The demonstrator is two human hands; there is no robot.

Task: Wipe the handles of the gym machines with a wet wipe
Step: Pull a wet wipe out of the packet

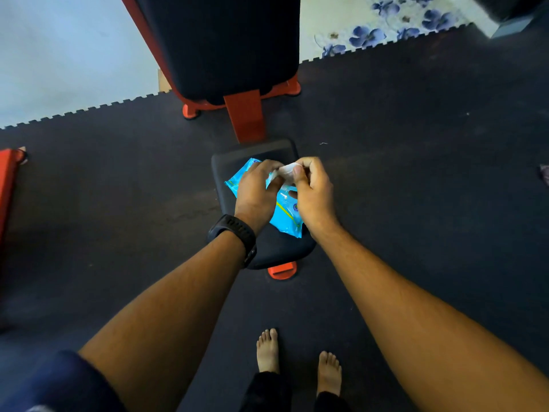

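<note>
1. The wet wipe [286, 169] is a small white bunch held just above the blue pack [285, 212] it seems to come from. No machine handle is in view, so by my reading the wiping itself has not begun.
2. The right hand [313, 191] pinches the wipe's right end between thumb and curled fingers.
3. The left hand [257, 191], with a black watch [234, 230] on its wrist, curls its fingers round the wipe's left end. Whether it also presses down on the pack I cannot tell.
4. The pack lies slantwise on the black seat pad [225, 165] of a red-framed bench [246, 117], whose dark backrest [231, 40] rises beyond it.
5. Around the bench is a dark floor mat [416, 173], and the person's bare feet [267, 349] stand near the seat's front end.
6. Risks from here:
   - If the pack is not held down, pulling could lift it or slide it off the pad onto the mat.
   - The next sheet may come out with this one, since wipes in such packs often cling together.
   - A thin, wet sheet could tear if both hands pull apart too hard.
   - If the flap is left open, the rest of the pack will dry out.
   - A dropped wipe would pick up dirt from the floor.
</note>
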